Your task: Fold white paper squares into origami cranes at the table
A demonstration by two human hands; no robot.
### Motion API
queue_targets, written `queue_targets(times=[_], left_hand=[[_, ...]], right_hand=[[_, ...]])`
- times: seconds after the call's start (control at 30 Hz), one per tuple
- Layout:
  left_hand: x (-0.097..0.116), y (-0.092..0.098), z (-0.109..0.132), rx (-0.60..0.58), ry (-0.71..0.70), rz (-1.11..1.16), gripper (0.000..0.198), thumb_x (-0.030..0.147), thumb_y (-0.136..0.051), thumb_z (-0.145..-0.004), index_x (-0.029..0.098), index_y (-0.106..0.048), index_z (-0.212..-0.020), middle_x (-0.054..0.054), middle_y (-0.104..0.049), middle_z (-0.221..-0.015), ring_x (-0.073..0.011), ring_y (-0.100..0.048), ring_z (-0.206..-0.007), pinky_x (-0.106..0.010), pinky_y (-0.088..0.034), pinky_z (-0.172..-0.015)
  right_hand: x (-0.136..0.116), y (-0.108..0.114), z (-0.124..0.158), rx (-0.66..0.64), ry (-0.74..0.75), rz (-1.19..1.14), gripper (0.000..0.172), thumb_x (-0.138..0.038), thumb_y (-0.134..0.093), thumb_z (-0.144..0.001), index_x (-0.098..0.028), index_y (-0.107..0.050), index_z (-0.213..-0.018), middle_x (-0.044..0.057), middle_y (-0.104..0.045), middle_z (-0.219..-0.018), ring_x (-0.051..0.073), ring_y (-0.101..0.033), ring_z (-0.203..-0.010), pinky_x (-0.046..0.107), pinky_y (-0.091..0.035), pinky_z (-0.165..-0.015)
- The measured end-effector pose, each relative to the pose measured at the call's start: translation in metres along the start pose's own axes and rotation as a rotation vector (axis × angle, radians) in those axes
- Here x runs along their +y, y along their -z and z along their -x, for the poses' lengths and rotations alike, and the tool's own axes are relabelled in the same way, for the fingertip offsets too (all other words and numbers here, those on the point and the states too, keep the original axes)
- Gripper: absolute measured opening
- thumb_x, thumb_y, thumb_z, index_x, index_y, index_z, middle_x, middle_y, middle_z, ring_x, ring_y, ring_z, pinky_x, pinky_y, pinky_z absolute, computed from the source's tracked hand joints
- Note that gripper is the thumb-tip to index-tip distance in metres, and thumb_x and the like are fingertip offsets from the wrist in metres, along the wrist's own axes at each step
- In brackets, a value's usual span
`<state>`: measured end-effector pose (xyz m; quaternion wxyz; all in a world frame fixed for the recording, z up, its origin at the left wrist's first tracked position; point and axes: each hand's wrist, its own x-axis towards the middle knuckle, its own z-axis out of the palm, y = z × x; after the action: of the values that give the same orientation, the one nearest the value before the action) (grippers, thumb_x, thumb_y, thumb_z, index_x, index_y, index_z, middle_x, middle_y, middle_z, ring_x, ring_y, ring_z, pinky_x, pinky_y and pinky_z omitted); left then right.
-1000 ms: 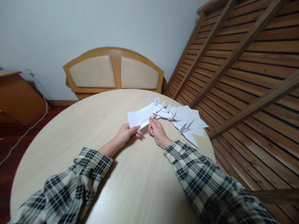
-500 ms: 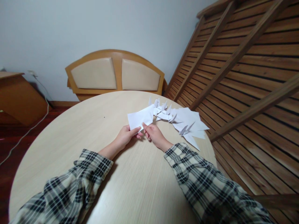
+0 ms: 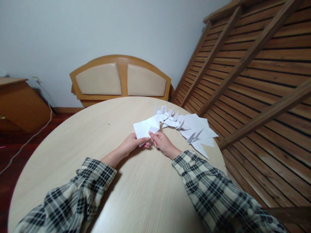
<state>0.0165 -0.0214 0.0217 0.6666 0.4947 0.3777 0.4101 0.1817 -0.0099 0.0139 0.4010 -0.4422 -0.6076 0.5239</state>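
A white sheet of paper [image 3: 143, 127] is held just above the round table [image 3: 80, 136], in front of me. My left hand [image 3: 133, 143] grips its near left edge, thumb on top and fingers beneath. At the near right corner, my right hand [image 3: 162, 141] pinches the paper between thumb and fingers, and a flap is folded over there. Both hands are close together. Just beyond the sheet, several folded white paper cranes [image 3: 169, 114] stand in a curved row on the table.
Flat white paper sheets [image 3: 200, 124] lie fanned out at the table's right side, partly under the cranes. A wooden slatted panel [image 3: 255, 81] leans along the right. Behind the table stands a padded headboard [image 3: 121, 77]; a wooden desk [image 3: 19, 103] is at the left.
The paper's right side is now folded over toward my right thumb, where it lay flatter before. My left thumb has shifted slightly along the near edge. The view has tipped a little.
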Motion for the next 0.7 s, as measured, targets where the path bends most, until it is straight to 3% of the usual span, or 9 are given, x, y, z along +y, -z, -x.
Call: queue_targets(times=[0.13, 0.43, 0.7], left_hand=[[0.001, 0.001, 0.0, -0.004, 0.027, 0.0, 0.018, 0.023, -0.073, -0.073, 0.008, -0.07, -0.083, -0.013, -0.071, -0.079, -0.0143, -0.062, -0.065, -0.028, -0.051, -0.07], [0.006, -0.01, 0.003, 0.114, -0.007, -0.016, 0.011, 0.019, -0.071, -0.071, 0.009, -0.068, -0.069, -0.009, -0.067, -0.066, -0.0126, -0.058, -0.057, -0.028, -0.048, -0.064], [0.002, -0.002, -0.001, 0.014, 0.042, -0.021, 0.019, 0.026, -0.074, -0.074, 0.009, -0.071, -0.082, -0.011, -0.07, -0.073, -0.0139, -0.062, -0.063, -0.027, -0.051, -0.068]], right_hand=[[0.001, 0.0, 0.0, -0.016, 0.01, -0.012, 0.05, -0.059, -0.055, -0.083, -0.018, -0.05, -0.055, -0.005, -0.041, -0.039, 0.005, -0.031, -0.034, 0.02, -0.019, -0.034], [0.002, -0.005, 0.0, -0.018, 0.02, 0.0, 0.048, -0.061, -0.054, -0.083, -0.018, -0.053, -0.062, -0.005, -0.045, -0.044, 0.006, -0.037, -0.035, 0.019, -0.025, -0.033], [0.004, -0.002, -0.001, 0.016, 0.018, -0.026, 0.051, -0.063, -0.055, -0.08, -0.018, -0.049, -0.058, -0.006, -0.042, -0.042, 0.005, -0.033, -0.035, 0.02, -0.021, -0.035]])
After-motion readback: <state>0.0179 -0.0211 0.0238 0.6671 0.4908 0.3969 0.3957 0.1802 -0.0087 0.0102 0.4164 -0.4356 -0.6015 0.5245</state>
